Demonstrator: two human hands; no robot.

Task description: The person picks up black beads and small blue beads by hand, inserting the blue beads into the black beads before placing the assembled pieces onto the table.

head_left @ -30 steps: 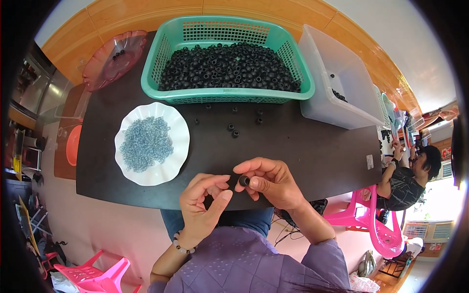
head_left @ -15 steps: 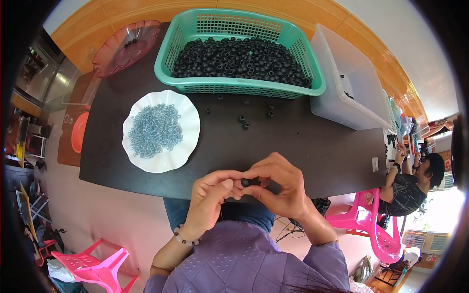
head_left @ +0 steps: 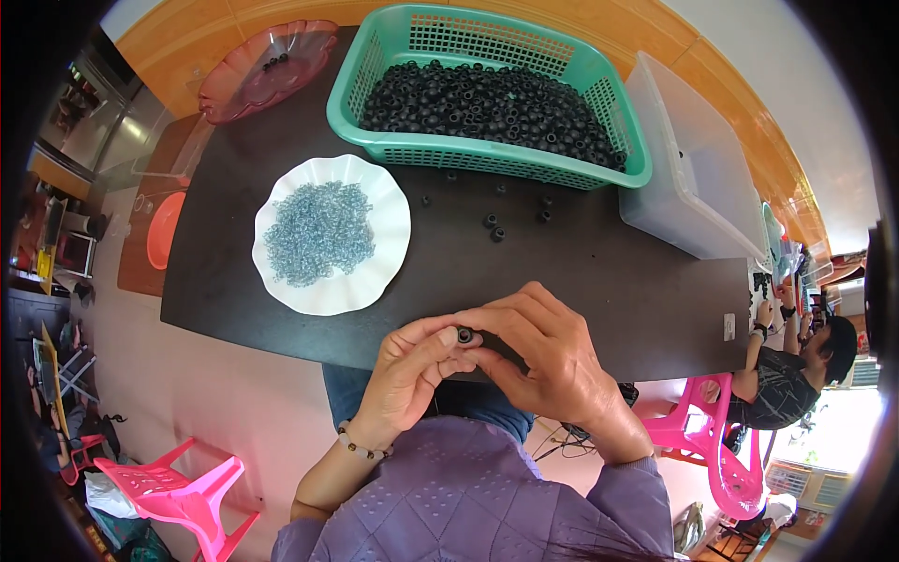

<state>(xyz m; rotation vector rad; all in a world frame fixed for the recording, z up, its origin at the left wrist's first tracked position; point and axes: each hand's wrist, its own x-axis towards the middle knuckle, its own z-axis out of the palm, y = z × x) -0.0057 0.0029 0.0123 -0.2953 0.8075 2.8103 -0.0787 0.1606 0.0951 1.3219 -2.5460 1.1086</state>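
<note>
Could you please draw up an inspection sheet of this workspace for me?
Surface: dark table, white label near its right edge.
Job's things: held black bead; piled black beads in the green basket; clear bluish beads on the white plate.
Clutter: loose black beads in front of the basket.
Hands: left hand pinches the held black bead; right hand has fingertips at it, grip unclear.
Cables: thin dark cords below the table's near edge, partly hidden.
Surroundings: pink chair at left; another person at right.

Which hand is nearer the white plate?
Left. The left hand sits toward the person and right of the plate; the right hand is farther right.
</note>
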